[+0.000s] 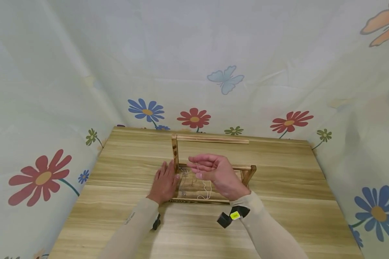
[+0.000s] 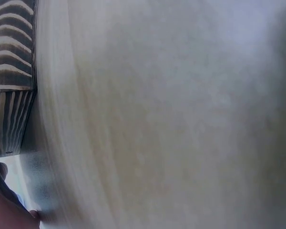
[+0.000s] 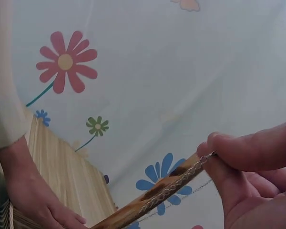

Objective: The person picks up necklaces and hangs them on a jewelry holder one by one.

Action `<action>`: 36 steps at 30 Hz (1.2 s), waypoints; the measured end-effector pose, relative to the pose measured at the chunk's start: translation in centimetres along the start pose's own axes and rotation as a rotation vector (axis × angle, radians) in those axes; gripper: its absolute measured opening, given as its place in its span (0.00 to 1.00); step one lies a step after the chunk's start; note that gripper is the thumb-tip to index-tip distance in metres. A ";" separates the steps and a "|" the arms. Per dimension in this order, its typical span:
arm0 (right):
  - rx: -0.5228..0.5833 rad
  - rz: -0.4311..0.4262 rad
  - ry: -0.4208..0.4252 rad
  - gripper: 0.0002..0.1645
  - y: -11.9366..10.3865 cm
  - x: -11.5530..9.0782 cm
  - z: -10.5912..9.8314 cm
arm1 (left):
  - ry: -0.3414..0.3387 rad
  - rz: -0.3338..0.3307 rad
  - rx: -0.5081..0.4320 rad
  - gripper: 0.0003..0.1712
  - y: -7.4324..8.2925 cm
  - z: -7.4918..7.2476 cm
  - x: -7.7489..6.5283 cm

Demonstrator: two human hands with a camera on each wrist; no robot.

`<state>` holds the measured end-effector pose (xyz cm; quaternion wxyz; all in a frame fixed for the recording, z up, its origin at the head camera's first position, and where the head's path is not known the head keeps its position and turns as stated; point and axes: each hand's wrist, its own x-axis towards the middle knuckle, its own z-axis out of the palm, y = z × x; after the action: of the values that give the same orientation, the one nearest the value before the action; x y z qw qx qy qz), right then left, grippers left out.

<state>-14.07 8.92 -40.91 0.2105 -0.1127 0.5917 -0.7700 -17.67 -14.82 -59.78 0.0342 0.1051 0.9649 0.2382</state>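
Flowered cloth (image 1: 168, 46) surrounds a pale wood table (image 1: 285, 172). Near its middle, the right hand (image 1: 218, 176) pinches a chain (image 3: 178, 182) between thumb and forefinger above a wooden rack (image 1: 212, 139). From the right wrist, twisted links cross before a scorched post of the rack, with a finer strand behind; from the head, only a pale thread and a loop against the rack's base show. Silvery bits (image 1: 183, 193) lie at the base's left end, where the left hand (image 1: 163, 181) rests outside, fingers stretched out. Left wrist view: the base's striped corner, blurred tabletop. Seen from the head, the right hand hides part of the base. A black device (image 1: 225, 219) sits at the right wrist.
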 end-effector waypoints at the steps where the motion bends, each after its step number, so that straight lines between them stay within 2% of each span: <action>1: -0.001 -0.011 0.005 0.26 0.1 0.1 0.0 | 0.002 0.002 0.003 0.39 -0.1 0.1 0.0; 6: 0.018 -0.064 0.051 0.12 0.5 0.3 0.2 | 0.005 0.006 0.019 0.39 -0.3 0.4 0.1; 10: 0.031 -0.063 0.104 0.11 0.6 0.5 0.2 | -0.007 -0.001 0.019 0.39 -0.4 0.5 0.1; 15: 0.014 0.001 0.143 0.11 0.4 0.9 0.3 | -0.012 -0.010 0.013 0.39 -0.3 0.2 0.0; 18: 0.020 0.051 0.113 0.16 0.0 1.1 0.3 | -0.021 -0.014 0.013 0.39 -0.3 0.2 0.1; 24: 0.078 0.134 -0.051 0.31 -0.5 1.0 -0.1 | -0.022 -0.014 0.014 0.39 -0.3 0.3 0.1; 27: 0.040 0.108 -0.071 0.29 -0.4 1.1 -0.3 | -0.006 -0.005 0.017 0.39 -0.2 0.3 0.1; 31: -0.046 0.035 -0.024 0.21 -0.3 1.3 -0.3 | -0.007 -0.003 0.000 0.39 -0.1 0.1 0.0; 36: -0.124 -0.039 0.025 0.16 -0.4 1.7 -0.2 | -0.024 -0.017 0.002 0.39 0.0 -0.1 0.0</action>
<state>-15.74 8.41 -40.73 0.1805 -0.1274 0.6386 -0.7371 -17.70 -14.86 -59.73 0.0475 0.0995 0.9655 0.2357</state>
